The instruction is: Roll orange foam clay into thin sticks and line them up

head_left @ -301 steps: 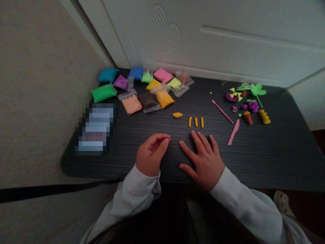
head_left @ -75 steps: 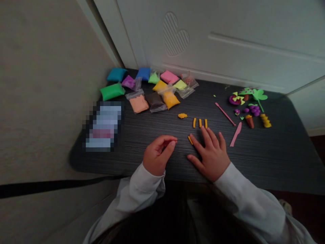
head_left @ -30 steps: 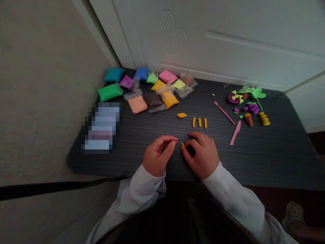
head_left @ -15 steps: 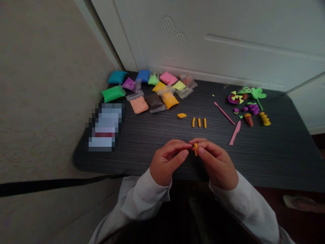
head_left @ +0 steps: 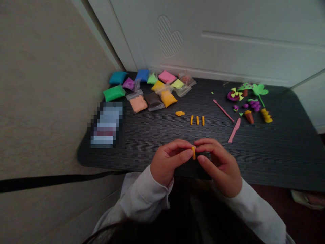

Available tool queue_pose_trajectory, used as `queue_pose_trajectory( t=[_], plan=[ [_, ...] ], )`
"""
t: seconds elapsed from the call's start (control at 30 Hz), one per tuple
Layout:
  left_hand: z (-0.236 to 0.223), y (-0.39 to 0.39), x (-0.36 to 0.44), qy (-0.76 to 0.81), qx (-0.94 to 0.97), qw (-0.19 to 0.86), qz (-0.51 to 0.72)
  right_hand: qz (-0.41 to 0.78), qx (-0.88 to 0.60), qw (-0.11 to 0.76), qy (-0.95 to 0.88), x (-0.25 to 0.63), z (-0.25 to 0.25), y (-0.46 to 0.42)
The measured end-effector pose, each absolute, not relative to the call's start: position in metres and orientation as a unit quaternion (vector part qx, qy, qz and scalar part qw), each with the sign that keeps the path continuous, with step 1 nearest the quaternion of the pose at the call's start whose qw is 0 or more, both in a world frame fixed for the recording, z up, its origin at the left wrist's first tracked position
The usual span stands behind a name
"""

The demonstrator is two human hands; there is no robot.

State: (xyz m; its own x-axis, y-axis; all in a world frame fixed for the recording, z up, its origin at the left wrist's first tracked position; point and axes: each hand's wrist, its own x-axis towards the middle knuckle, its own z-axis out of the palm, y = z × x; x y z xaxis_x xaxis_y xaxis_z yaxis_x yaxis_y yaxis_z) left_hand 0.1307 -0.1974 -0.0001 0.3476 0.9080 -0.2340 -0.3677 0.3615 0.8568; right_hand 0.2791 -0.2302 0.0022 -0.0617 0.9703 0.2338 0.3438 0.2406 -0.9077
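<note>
Between thumb and fingertips, my left hand (head_left: 170, 159) pinches a short yellow-orange clay stick (head_left: 194, 153) above the front of the dark table (head_left: 137, 142). My right hand (head_left: 222, 162) is close by on the right, its thumb and fingers apart around the stick's side; whether a fingertip brushes it I cannot tell. Beyond the hands, three similar yellow-orange clay sticks (head_left: 197, 120) lie in a row. To their left rests an irregular lump of the same yellow-orange clay (head_left: 180, 113).
Bags of coloured clay (head_left: 138, 103) fill the back left, with a blurred phone (head_left: 106, 125) in front. A pink clay knife (head_left: 234, 130) and a thin pink tool (head_left: 223, 110) lie right of the sticks. Several clay figures (head_left: 254, 105) stand farther right. A white panel (head_left: 228, 54) rises behind.
The clay stick has passed from my right fingers to my left fingers. My right thumb and fingers have spread apart. The view has shifted slightly.
</note>
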Motion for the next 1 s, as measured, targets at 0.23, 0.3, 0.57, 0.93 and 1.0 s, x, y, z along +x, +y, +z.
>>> queue_pose_trajectory(
  t=[0.23,0.3,0.57,0.93,1.0],
  plan=[
    [0.003,-0.199,0.136,0.389,0.281,0.791,0.38,0.155,-0.49,0.326,-0.793,0.296,0.016,-0.231],
    [0.002,-0.2,0.137,0.391,0.279,0.792,0.377,0.131,-0.487,0.32,-0.802,0.295,0.016,-0.23],
    [0.001,-0.2,0.137,0.395,0.278,0.796,0.364,0.108,-0.483,0.318,-0.809,0.293,0.011,-0.227],
    [-0.003,-0.2,0.133,0.378,0.31,0.809,0.327,0.086,-0.486,0.335,-0.803,0.293,0.009,-0.226],
    [-0.004,-0.2,0.132,0.382,0.322,0.803,0.325,0.083,-0.487,0.335,-0.802,0.294,0.008,-0.225]
  ],
)
